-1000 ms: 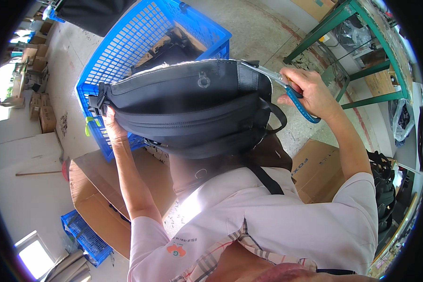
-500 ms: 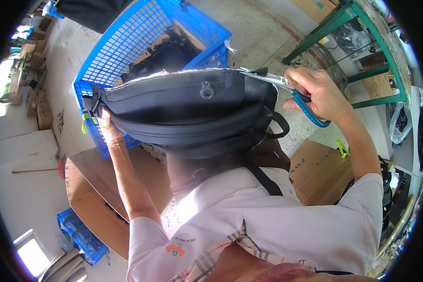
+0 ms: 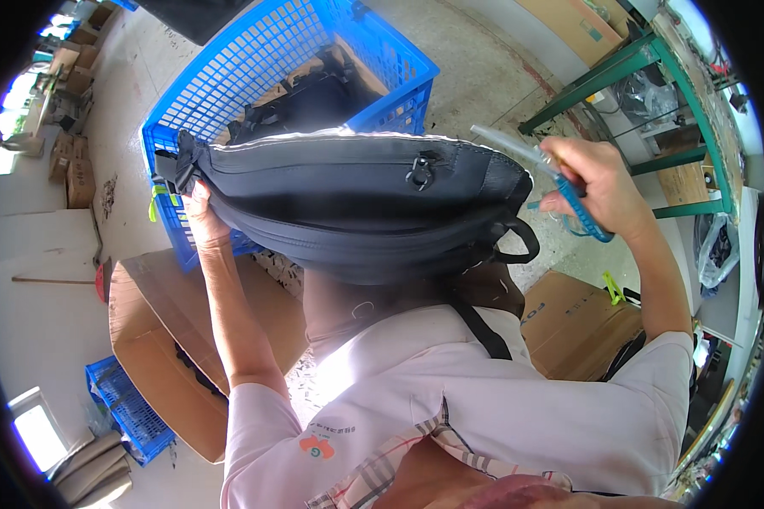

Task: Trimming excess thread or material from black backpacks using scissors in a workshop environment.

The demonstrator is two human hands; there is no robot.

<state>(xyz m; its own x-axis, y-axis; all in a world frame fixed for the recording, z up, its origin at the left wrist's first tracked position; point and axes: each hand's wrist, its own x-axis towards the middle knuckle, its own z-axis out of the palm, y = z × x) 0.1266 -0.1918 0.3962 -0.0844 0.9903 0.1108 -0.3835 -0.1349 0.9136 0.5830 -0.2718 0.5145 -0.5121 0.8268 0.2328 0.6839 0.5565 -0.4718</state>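
A black fabric bag (image 3: 339,204) with zip seams, a pale frayed upper edge and a strap loop at its right end is held up in front of me. My left hand (image 3: 202,216) grips its left end, by the black strap and buckle; part of the fingers is hidden behind the fabric. To the right of the bag, my right hand (image 3: 598,182) is closed round the blue handles of a pair of scissors (image 3: 579,208). The blades point up and left, apart from the bag and blurred by motion.
Beyond the bag stands a blue plastic crate (image 3: 229,81) holding black pieces. An open cardboard box (image 3: 165,327) is at lower left, with a smaller blue crate (image 3: 132,416) beside it. A flattened carton (image 3: 577,331) and a green-framed table (image 3: 688,102) are on the right.
The scissors have come away from the bag's upper right edge, where their blades were, and moved slightly right with my right hand. The bag has shifted a little right in view.
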